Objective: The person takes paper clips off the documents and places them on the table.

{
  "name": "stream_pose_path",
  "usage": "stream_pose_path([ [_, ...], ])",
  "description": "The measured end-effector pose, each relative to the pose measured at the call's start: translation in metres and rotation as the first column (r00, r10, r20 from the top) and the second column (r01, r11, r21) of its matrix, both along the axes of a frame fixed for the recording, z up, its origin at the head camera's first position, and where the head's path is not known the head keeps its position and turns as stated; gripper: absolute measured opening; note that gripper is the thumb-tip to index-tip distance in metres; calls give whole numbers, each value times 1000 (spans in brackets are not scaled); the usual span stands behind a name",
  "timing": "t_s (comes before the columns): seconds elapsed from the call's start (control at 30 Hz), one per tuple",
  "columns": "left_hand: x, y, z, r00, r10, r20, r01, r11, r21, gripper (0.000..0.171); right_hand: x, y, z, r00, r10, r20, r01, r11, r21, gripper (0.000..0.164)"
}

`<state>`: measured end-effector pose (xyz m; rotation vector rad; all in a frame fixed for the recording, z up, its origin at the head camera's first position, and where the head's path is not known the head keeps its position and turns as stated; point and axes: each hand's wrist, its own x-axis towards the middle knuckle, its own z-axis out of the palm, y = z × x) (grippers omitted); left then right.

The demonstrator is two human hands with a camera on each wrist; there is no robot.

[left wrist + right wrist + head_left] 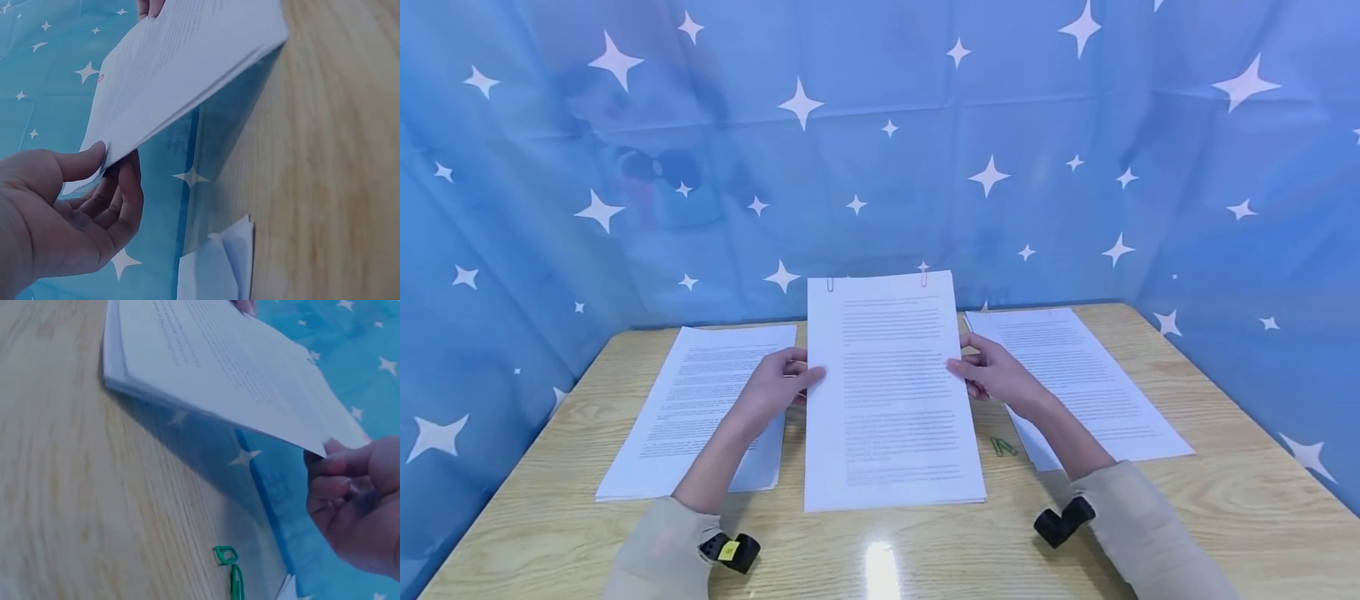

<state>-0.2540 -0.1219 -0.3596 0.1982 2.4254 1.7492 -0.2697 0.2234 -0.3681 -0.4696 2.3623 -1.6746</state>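
Observation:
A stack of printed paper [895,400] is tilted up off the table in the middle of the head view. Along its top edge sit a dark paper clip [831,284] on the left and a pink paper clip [923,279] on the right. My left hand [778,383] pinches the stack's left edge, thumb in front and fingers behind. On the opposite edge my right hand [1000,375] pinches the paper the same way. The right wrist view shows the several sheets [187,381] slightly fanned at the lower edge.
Another printed stack [700,417] lies on the table's left side, and a third [1082,383] on the right. Green paper clips [1003,446] lie between the middle and right stacks. A blue star-patterned cloth [880,167] hangs behind the wooden table [820,554].

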Motion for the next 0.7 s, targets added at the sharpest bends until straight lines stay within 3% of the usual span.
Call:
stream_pose_path([
  [0.37, 7, -7, 6, 999, -53, -8, 53, 998, 21, 26, 5, -4, 10, 999, 49, -13, -48, 999, 7, 25],
  [0.7, 19, -17, 7, 993, -100, -63, 95, 992, -86, 23, 15, -7, 17, 993, 108, -35, -108, 994, 13, 18],
])
